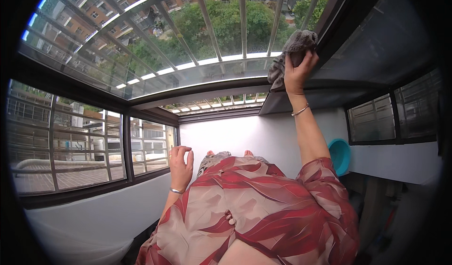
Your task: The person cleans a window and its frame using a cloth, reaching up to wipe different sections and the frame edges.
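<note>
My right hand is raised and grips a grey terry cloth. The cloth lies against the window pane and its dark frame, at the pane's lower right corner; part of it hangs down over the bottom rail. Beyond the large window pane are metal security bars. My left hand is held low at my left side, its fingers loosely curled, with nothing seen in it. It is near the side window's frame, and whether it touches that is unclear. Each wrist wears a metal bangle.
A narrow barred opening shows below the large pane's bottom rail. Side windows stand at the left, others at the right. A turquoise basin is at the right beyond my arm. My bare feet are on a white surface.
</note>
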`<action>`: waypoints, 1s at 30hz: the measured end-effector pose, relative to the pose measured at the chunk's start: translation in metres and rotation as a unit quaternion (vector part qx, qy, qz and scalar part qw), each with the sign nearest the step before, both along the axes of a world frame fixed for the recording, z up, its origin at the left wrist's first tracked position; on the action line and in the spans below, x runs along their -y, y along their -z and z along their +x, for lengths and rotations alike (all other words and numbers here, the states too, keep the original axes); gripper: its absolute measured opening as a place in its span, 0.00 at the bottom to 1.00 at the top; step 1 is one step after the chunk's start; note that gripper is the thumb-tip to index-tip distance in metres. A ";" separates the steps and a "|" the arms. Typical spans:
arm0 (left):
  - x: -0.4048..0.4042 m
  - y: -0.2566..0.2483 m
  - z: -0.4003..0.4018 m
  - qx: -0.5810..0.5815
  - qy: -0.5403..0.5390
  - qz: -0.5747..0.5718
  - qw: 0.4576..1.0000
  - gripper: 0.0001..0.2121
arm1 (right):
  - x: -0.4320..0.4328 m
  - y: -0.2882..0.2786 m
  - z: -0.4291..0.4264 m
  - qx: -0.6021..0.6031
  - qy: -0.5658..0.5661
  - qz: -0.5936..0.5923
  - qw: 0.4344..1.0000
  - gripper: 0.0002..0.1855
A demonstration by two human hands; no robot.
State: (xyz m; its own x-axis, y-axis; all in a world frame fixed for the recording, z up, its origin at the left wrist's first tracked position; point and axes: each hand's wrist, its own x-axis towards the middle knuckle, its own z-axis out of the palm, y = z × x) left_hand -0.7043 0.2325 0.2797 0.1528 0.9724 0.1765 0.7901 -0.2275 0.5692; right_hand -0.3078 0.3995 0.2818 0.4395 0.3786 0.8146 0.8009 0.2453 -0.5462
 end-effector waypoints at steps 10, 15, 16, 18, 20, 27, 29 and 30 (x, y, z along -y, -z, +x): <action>-0.033 0.009 -0.035 0.059 0.001 0.015 0.998 0.05 | -0.040 -0.169 -0.004 0.112 0.120 0.154 0.974 0.29; -0.011 0.017 -0.083 0.047 -0.080 -0.063 0.994 0.05 | -0.040 0.009 -0.133 0.247 -0.019 0.004 0.969 0.26; -0.011 0.021 -0.088 0.040 -0.081 -0.066 0.994 0.05 | -0.038 0.041 -0.155 0.265 -0.043 -0.044 0.962 0.18; -0.010 0.019 -0.096 0.030 -0.089 -0.051 0.994 0.04 | -0.041 0.070 -0.199 0.300 -0.103 -0.049 0.947 0.13; -0.009 0.016 -0.103 0.027 -0.102 -0.050 0.993 0.04 | -0.045 0.056 -0.219 0.319 -0.152 -0.077 0.932 0.14; -0.021 0.023 -0.113 0.069 -0.098 -0.049 0.992 0.06 | -0.085 -0.159 -0.243 0.345 -0.113 0.136 0.922 0.19; -0.027 0.021 -0.118 0.087 -0.111 -0.033 0.989 0.06 | -0.099 -0.226 -0.252 0.312 -0.036 0.222 0.923 0.22; -0.030 0.021 -0.119 0.099 -0.109 -0.025 0.989 0.06 | -0.106 -0.243 -0.251 0.278 -0.054 0.255 0.925 0.22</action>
